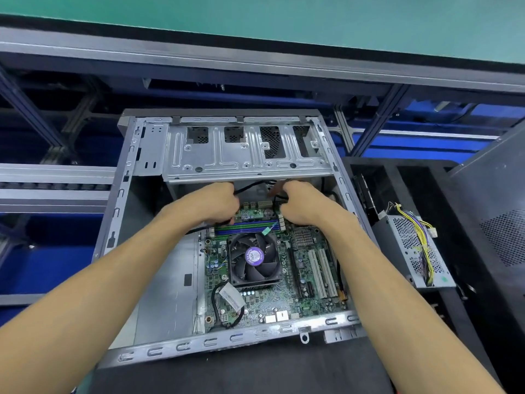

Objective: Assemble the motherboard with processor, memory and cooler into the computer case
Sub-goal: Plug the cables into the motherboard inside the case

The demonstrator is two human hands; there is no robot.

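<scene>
The open grey computer case (119, 211) lies flat on the bench. Inside it sits the green motherboard (287, 297) with the black cooler fan (254, 258) and its purple label in the middle, and blue and green memory sticks (247, 227) just beyond the fan. My left hand (218, 203) curls round a black cable at the board's far edge, under the drive cage (244, 155). My right hand (302, 203) grips another black cable beside it. The fingertips of both hands are partly hidden.
A grey power supply (417, 251) with yellow and purple wires lies in a black tray to the right of the case. A dark case panel (494, 209) leans at far right. Aluminium rails and a conveyor frame (51, 180) run behind and to the left.
</scene>
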